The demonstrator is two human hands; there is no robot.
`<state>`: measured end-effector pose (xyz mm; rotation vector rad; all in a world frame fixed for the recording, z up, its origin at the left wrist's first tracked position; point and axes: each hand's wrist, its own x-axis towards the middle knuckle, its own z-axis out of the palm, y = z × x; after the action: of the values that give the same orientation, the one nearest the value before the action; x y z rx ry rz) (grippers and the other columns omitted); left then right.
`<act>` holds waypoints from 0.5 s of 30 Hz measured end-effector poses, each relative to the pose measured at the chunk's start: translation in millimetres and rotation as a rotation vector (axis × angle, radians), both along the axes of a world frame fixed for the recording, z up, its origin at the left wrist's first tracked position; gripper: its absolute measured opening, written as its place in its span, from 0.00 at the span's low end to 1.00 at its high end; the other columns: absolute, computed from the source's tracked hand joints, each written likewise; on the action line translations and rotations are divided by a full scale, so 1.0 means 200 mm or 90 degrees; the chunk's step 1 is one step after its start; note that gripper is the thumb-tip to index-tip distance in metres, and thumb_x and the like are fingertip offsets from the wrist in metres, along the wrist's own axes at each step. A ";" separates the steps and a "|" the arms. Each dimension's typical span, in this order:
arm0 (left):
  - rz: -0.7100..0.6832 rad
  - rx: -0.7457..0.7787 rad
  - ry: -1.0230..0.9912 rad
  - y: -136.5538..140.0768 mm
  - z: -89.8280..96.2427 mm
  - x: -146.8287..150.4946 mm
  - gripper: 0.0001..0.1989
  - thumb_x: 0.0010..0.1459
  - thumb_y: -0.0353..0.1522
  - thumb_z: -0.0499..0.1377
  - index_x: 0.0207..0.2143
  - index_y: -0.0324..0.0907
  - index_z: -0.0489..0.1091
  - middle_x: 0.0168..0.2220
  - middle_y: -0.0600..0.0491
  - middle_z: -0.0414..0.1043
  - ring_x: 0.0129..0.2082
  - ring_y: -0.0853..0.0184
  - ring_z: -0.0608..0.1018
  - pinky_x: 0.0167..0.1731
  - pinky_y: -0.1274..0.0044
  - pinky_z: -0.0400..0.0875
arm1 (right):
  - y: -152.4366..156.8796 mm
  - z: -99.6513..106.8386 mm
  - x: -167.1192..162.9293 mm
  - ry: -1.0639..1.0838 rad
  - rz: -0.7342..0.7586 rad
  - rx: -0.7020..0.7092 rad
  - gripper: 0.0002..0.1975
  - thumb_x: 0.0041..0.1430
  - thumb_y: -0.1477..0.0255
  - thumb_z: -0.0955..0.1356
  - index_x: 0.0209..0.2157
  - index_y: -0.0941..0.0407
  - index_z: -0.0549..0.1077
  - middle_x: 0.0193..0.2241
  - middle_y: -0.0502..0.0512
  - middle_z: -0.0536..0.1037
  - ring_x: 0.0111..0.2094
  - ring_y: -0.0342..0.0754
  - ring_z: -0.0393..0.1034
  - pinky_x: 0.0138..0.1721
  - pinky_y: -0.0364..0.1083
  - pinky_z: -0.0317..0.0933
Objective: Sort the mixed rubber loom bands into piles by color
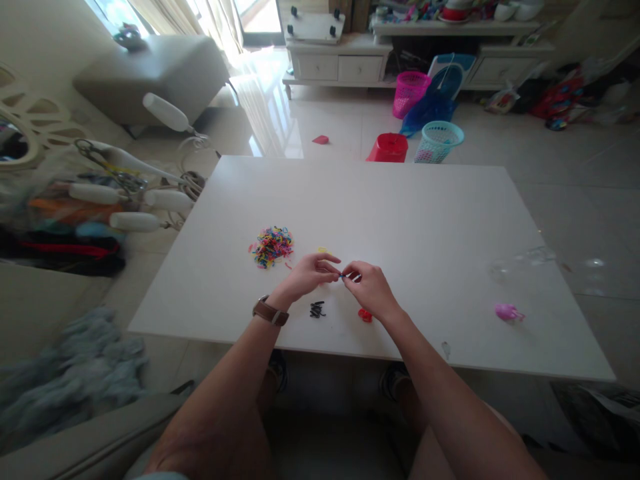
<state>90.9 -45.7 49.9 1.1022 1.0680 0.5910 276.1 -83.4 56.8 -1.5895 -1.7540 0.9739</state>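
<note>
Above the middle of the white table, my left hand (315, 275) and my right hand (369, 283) meet at the fingertips. Both pinch a tiny dark-blue piece (342, 275), which looks like a small rubber band, though its shape is hard to make out. Left of my left hand lies a heap of multicoloured small rubber bands (273, 247). A little group of black bands (317, 310) rests below my left wrist. Some red bands (365, 315) sit beneath my right hand, partly covered by it. Yellow bands (323, 251) show just behind my left fingers.
The white table (425, 220) spans the view. On its right side are a pink-purple object (509, 313) and a transparent container (535, 257); a small clear item (446, 349) lies near the front edge. Beyond the table stand a red bin (390, 147) and a turquoise basket (439, 141).
</note>
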 end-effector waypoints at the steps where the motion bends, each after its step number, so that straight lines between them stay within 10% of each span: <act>1: 0.002 0.003 0.001 0.00 0.00 0.00 0.21 0.48 0.30 0.70 0.46 0.38 0.76 0.34 0.48 0.81 0.33 0.67 0.80 0.31 0.77 0.68 | 0.00 0.00 0.00 0.012 -0.004 -0.011 0.06 0.57 0.79 0.69 0.31 0.55 0.78 0.29 0.49 0.80 0.31 0.44 0.74 0.36 0.43 0.64; 15: 0.004 0.009 0.010 0.00 -0.01 0.01 0.21 0.48 0.33 0.72 0.45 0.38 0.75 0.35 0.47 0.81 0.34 0.65 0.82 0.34 0.75 0.72 | 0.02 -0.02 0.03 0.159 -0.056 -0.087 0.05 0.55 0.72 0.71 0.32 0.55 0.81 0.29 0.51 0.83 0.32 0.46 0.76 0.37 0.44 0.66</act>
<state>92.0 -44.8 48.6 1.1179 1.0827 0.5974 281.3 -78.7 53.5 -1.5374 -1.4638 1.2136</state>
